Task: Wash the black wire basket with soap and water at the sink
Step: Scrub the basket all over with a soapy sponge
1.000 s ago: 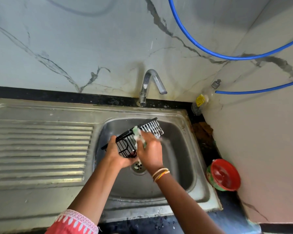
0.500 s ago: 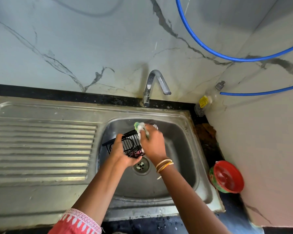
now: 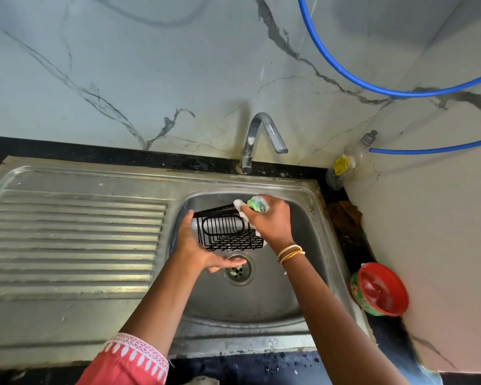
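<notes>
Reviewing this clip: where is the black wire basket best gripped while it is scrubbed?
Judging by its pose, grip the black wire basket by its bare left end wall, coming from the left: the right hand scrubs its right end with the scrubber.

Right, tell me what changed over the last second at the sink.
The left hand loosened its grip and now cradles the basket with straight fingers underneath. The basket turned so its open side faces up. The right hand, gripping the scrubber, slid to the basket's far right corner. Tap, soap bottle and red bowl stayed put.
</notes>
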